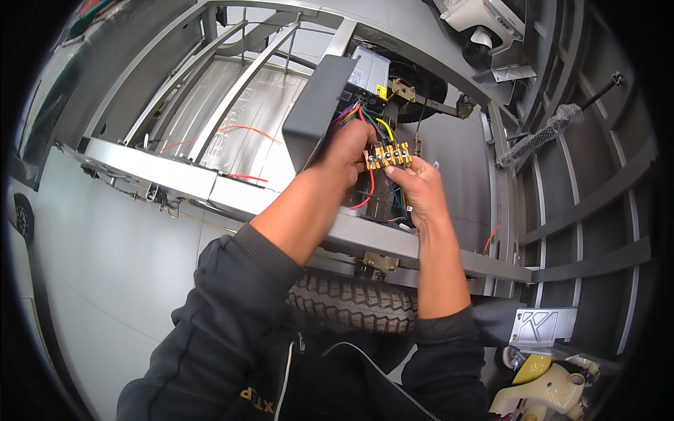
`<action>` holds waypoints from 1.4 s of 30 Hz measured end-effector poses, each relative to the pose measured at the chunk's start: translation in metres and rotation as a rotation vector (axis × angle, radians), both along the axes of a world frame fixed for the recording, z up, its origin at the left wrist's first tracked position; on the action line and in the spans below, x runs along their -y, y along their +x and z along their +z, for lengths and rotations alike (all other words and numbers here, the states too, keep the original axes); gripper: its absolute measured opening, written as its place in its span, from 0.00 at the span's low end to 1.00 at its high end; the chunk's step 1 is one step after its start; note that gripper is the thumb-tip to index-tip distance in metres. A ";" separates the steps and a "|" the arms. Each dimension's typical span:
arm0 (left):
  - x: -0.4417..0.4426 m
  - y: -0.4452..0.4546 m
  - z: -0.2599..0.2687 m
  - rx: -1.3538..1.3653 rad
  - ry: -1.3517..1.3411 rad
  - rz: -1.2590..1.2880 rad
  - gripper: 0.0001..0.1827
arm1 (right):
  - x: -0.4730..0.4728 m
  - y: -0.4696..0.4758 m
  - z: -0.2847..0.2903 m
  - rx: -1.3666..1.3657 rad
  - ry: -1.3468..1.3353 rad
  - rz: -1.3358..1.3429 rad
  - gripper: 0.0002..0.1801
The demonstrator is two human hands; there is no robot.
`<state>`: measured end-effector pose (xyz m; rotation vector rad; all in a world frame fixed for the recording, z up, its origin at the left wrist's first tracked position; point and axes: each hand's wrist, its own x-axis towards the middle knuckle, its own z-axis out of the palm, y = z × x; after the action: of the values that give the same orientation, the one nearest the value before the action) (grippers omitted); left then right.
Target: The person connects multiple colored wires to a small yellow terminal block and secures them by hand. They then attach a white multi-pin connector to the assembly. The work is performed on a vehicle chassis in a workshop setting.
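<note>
Between my hands is a yellow terminal block (388, 156) with a row of screw terminals. My right hand (423, 184) grips its near right side, thumb against the lower edge. My left hand (352, 150) is at its far left side, among the wires; its fingertips are partly hidden. A red wire (372, 184) drops from the block's near left side, and thinner blue and green wires (398, 196) hang near the right hand. Beyond it, a yellow-sleeved cable (386, 128) and a bundle of coloured wires (349, 111) lead towards a finned metal controller box (372, 71).
A black plastic cover (318, 100) stands left of the controller. The grey steel vehicle frame (242, 198) surrounds the work, with a treaded tire (353, 302) below. Loose orange wire (247, 129) lies on the left. A ribbed panel (584, 173) rises at right; a bubble-wrapped rod (542, 134) projects there.
</note>
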<state>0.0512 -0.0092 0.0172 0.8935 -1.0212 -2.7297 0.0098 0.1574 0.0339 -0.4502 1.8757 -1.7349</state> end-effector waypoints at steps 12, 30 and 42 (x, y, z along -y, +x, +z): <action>0.000 -0.011 -0.018 -0.211 0.138 -0.049 0.05 | -0.004 -0.010 -0.008 0.067 -0.071 0.012 0.14; 0.003 -0.023 -0.037 -0.275 0.194 -0.002 0.05 | 0.000 -0.005 -0.002 0.043 -0.063 0.002 0.14; 0.001 -0.022 -0.034 -0.297 0.242 0.025 0.06 | 0.000 -0.003 -0.001 0.019 -0.043 0.007 0.15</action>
<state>0.0294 -0.0101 -0.0163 0.4964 -0.6325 -2.8894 0.0072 0.1576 0.0331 -0.4552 1.8248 -1.7720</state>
